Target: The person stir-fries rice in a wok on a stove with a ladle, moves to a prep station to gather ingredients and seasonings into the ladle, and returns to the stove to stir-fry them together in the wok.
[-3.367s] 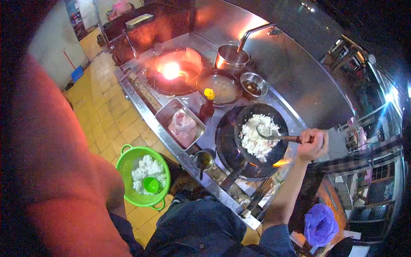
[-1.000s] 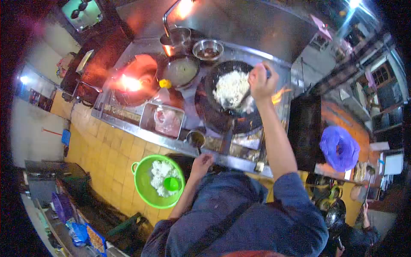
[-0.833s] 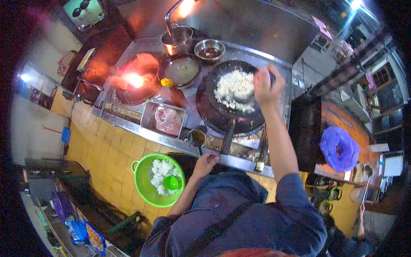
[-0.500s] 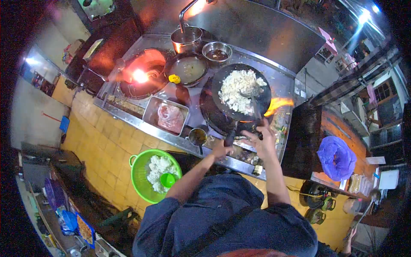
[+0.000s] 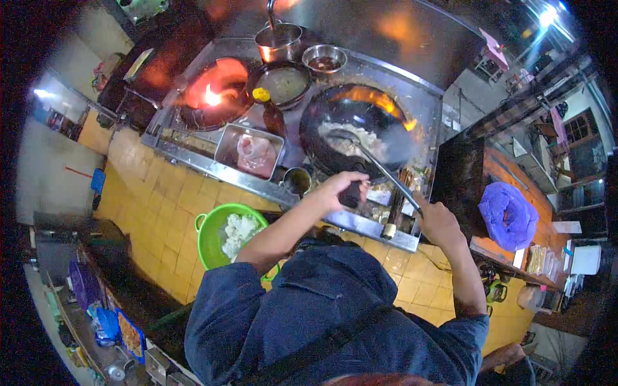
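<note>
My left hand (image 5: 346,192) is closed on the dark handle of the wok (image 5: 315,119), at the wok's near side. White rice (image 5: 370,143) lies low in the wok, partly blurred. My right hand (image 5: 439,222) grips the long handle of a ladle (image 5: 389,172), whose head rests among the rice. Orange flame (image 5: 373,98) flares over the wok's far rim. Left of the wok are a bottle with a yellow cap (image 5: 261,95), a metal tray (image 5: 222,154) holding a bag of pink meat (image 5: 254,154), and a small metal cup (image 5: 297,181).
A second burner (image 5: 212,96) glows at the left, beside a pan of liquid (image 5: 283,85), a pot (image 5: 278,51) and a metal bowl (image 5: 324,59). A green basket (image 5: 209,241) of rice stands lower left. On the right lies a purple bag (image 5: 508,215). Another person's arm (image 5: 505,356) shows lower right.
My left hand has moved from near the small cup to the wok handle. My right hand has shifted down and right along the ladle. The wok is tilted differently, and flames now cross its far rim.
</note>
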`<state>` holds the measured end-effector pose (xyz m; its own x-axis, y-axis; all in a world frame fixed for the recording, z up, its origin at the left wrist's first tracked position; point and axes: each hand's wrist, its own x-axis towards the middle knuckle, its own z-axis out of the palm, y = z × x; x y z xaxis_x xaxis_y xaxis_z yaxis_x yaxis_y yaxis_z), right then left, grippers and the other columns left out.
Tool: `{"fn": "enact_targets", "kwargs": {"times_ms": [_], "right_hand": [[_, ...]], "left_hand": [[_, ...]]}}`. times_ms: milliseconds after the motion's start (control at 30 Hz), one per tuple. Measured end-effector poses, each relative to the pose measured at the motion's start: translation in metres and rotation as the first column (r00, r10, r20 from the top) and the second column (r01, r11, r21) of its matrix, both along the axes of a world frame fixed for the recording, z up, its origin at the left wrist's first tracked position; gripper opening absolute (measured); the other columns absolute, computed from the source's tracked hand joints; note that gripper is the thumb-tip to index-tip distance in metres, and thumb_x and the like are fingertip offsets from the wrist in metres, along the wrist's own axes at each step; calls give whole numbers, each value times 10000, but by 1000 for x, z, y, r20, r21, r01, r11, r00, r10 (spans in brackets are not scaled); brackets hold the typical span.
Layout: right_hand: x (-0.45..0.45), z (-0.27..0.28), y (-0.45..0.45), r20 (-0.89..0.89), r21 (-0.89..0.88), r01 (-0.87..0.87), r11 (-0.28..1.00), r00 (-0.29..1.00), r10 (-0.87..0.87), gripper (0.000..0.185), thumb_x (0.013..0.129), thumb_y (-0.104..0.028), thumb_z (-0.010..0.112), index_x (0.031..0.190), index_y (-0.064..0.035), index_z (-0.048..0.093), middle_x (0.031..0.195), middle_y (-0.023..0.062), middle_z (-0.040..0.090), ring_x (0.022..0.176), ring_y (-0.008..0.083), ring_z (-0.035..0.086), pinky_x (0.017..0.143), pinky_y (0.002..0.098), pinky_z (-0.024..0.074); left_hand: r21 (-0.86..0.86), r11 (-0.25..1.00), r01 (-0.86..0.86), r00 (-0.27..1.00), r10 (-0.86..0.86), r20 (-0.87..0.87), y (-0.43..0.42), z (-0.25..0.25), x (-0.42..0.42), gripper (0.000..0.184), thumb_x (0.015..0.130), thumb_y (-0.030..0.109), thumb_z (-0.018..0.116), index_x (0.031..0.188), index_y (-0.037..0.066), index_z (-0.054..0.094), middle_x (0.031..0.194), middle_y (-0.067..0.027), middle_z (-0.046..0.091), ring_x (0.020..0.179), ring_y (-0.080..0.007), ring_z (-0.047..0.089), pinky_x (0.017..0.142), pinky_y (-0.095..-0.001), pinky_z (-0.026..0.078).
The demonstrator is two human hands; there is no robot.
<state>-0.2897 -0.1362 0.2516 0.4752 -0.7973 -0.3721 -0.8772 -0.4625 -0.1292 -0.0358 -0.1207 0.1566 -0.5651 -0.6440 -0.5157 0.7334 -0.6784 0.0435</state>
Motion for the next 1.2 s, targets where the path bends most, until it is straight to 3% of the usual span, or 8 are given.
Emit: {"fn": "enact_targets", "kwargs": {"times_ms": [167, 333, 500, 633, 867, 900, 1067, 1200], "right_hand": [[4, -2, 14, -24, -2, 88, 996, 996, -88, 550, 735, -63, 510, 1258, -162, 373, 781, 279, 563, 751, 416, 574, 696, 498, 458], [0, -7, 31, 59, 90, 102, 991, 992, -108, 544, 765, -35, 423, 1298, -114, 350, 856, 283, 576, 801, 401, 589, 708, 474, 481], [2, -50, 27, -11, -10, 156, 988, 988, -156, 506, 788, -42, 432, 1286, -77, 352, 910, 304, 553, 807, 405, 588, 704, 468, 490], [-2, -29, 20, -30, 24, -81, 996, 996, 81, 509, 800, -87, 449, 1288, -44, 309, 980, 306, 526, 792, 416, 586, 700, 450, 502], [-7, -65, 3, -31, -104, 183, 978, 982, -187, 561, 762, -59, 480, 1301, -108, 332, 875, 287, 577, 764, 398, 592, 686, 478, 483], [-8, -63, -2, -83, -129, 207, 970, 972, -219, 553, 766, -79, 499, 1296, -115, 346, 875, 281, 580, 744, 390, 596, 679, 476, 485], [-30, 1, 9, 333, -170, 238, 956, 927, -171, 368, 825, -191, 520, 1173, -98, 449, 729, 256, 569, 695, 411, 579, 595, 486, 464], [-11, -88, -10, 523, 55, 296, 954, 805, -280, 365, 857, -246, 494, 1123, 0, 451, 701, 245, 569, 612, 388, 570, 536, 465, 451]], "left_hand": [[-95, 992, 81, 752, 2, 659, 71, -18, -54, 102, 813, 136, 542, 756, 52, 530, 610, -57, 533, 542, -165, 528, 493, -304, 443], [29, 980, 197, 752, -170, 637, 45, -4, -51, 198, 780, 208, 580, 645, 76, 518, 568, -63, 515, 458, -197, 510, 483, -320, 458], [-308, 951, -6, 770, 201, 605, 42, -61, -50, 156, 738, 139, 573, 614, 54, 533, 542, -61, 512, 440, -181, 510, 434, -321, 424], [-51, 991, 124, 842, -78, 533, 75, 17, -70, 160, 820, 177, 529, 700, 71, 534, 580, -54, 541, 478, -156, 522, 470, -299, 444], [-388, 920, 59, 720, 230, 654, 43, -92, -42, 198, 829, 202, 539, 687, 64, 541, 584, -51, 515, 468, -163, 503, 469, -299, 430], [-154, 983, 97, 816, 10, 578, 62, -15, -44, 202, 834, 194, 524, 689, 54, 537, 616, -59, 522, 485, -164, 515, 460, -306, 431], [-191, 977, 95, 658, 82, 748, 44, -48, -35, 172, 819, 147, 524, 704, 21, 546, 576, -78, 553, 474, -162, 524, 458, -297, 445], [-395, 919, 25, 571, 311, 760, 5, -134, -18, 102, 761, 75, 583, 812, 51, 498, 593, -59, 531, 462, -143, 516, 397, -298, 417]]}}
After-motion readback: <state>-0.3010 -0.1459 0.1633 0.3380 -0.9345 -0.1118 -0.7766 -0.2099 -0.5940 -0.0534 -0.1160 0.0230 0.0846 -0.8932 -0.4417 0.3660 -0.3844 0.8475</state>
